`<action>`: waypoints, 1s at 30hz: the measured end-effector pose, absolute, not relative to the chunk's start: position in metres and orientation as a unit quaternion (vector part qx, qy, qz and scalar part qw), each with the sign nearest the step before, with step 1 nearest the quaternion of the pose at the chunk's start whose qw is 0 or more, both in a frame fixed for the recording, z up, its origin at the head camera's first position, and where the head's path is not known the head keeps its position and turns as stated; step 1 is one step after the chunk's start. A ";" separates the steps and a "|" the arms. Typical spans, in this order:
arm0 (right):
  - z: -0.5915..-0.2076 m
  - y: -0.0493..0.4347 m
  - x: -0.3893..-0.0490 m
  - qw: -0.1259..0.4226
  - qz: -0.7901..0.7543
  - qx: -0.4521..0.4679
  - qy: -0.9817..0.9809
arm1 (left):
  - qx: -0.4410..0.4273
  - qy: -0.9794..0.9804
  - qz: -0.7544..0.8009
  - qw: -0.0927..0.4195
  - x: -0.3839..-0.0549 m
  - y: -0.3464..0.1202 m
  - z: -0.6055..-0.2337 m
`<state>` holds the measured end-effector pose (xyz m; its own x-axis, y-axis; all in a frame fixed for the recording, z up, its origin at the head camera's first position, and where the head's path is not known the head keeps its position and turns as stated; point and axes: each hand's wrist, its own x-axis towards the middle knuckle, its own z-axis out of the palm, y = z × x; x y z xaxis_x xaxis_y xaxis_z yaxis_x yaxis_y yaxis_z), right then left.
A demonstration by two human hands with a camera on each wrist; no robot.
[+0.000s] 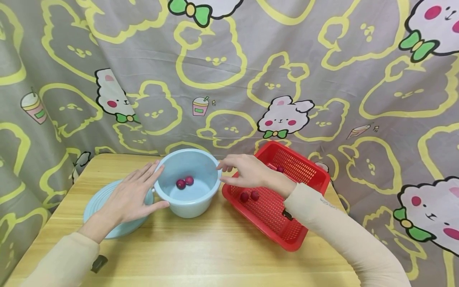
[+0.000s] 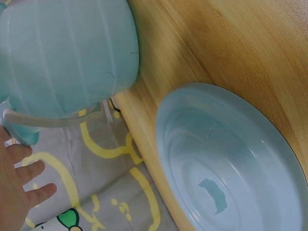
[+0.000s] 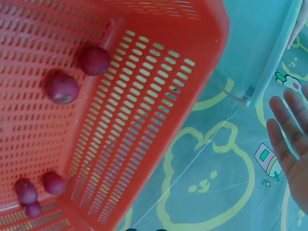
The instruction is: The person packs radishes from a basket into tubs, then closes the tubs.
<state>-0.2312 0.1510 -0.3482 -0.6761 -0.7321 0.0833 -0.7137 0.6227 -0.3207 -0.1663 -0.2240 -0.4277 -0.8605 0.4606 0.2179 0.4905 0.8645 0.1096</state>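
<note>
A light blue bucket [image 1: 190,207] stands upright on the table, and two small round dark-red radishes [image 1: 181,184] lie on its bottom. At the bucket's left rim is my left hand [image 1: 134,197], fingers extended and thumb spread. In the left wrist view its fingers [image 2: 34,172] show beside the lug where the bucket's handle [image 2: 53,120] joins. My right hand [image 1: 244,169] is at the right rim, its fingers loosely bent in the head view and holding nothing; whether it touches the rim I cannot tell. Several more radishes [image 3: 62,87] lie in the red basket [image 1: 265,229] below my right forearm.
A round light blue lid [image 1: 95,199] lies on the table left of the bucket, partly under my left hand and wrist. The wooden table [image 1: 201,255] ends at a grey patterned curtain [image 1: 222,103] behind the bucket. The slotted basket sits close to the bucket's right side.
</note>
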 end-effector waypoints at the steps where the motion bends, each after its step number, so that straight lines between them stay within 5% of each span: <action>1: -0.349 0.153 -0.231 0.030 -0.166 -0.400 0.901 | -0.247 -0.961 -0.081 0.092 -0.166 -0.224 -0.428; 30: -0.393 0.204 -0.232 0.112 -0.125 -0.328 0.930 | -0.247 -0.961 -0.084 0.091 -0.166 -0.225 -0.429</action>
<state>-0.2321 0.2040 -0.3926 -0.7597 -0.6380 -0.1254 -0.5823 0.7534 -0.3055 -0.1663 -0.2250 -0.4288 -0.8615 0.4590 0.2171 0.4897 0.8640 0.1168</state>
